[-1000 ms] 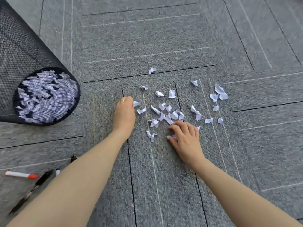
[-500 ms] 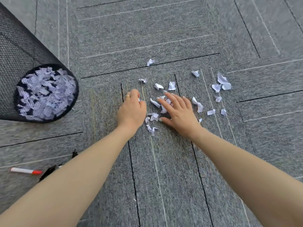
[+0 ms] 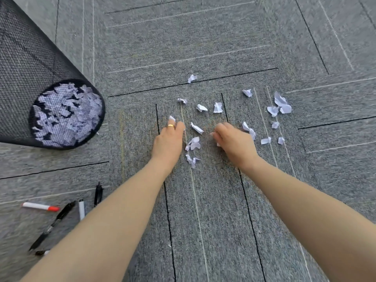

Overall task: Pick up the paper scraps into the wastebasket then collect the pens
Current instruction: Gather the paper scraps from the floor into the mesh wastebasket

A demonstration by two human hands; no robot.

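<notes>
Left hand (image 3: 167, 142) palm-down on the grey carpet tiles (image 3: 203, 220), fingers curled loosely; gold ring (image 3: 171, 125) on one finger. One small scrap pokes out at its fingertips, but whether the hand grips it I cannot tell. Right hand (image 3: 236, 143) just beside it, fingers bunched inward with a bit of white paper showing at the thumb side; looks gathered on scraps, though motion blur keeps the grasp uncertain.

Paper scraps (image 3: 195, 144) lie scattered on the carpet: a small cluster between the two hands, a twisted piece just nearer the wrists, several farther out beyond the fingers, and a looser group to the right of the right hand, the largest pieces at the far right. One lone scrap sits farthest away on a dark tile seam.

Black mesh wastebasket (image 3: 30, 78) stands at the left, well apart from the hands; white torn paper shows through the mesh at its bottom.

Pens on the carpet near the lower left, beside the left forearm: red-capped white marker (image 3: 40, 207), black pen (image 3: 54, 223), a white-barrelled pen (image 3: 81, 209) partly hidden by the arm, a short black pen (image 3: 98, 193), and another end barely visible at the arm's edge.
</notes>
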